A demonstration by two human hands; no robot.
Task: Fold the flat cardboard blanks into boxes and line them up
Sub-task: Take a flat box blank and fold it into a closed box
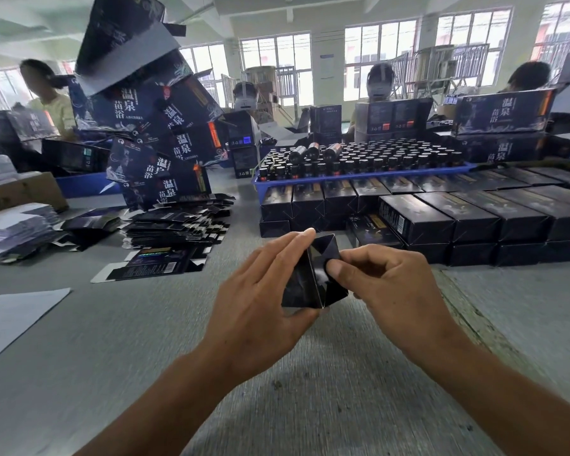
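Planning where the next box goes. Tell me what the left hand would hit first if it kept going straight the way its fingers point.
The left hand, holding the half-folded box, points up and right. It would probably first meet the finished boxes stacked before the blue tray; depth is unclear.

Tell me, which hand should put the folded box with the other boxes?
Probably the right hand. The rows of finished boxes lie on that side of the table, past it. It already pinches the box at its end, while the left hand only steadies the side.
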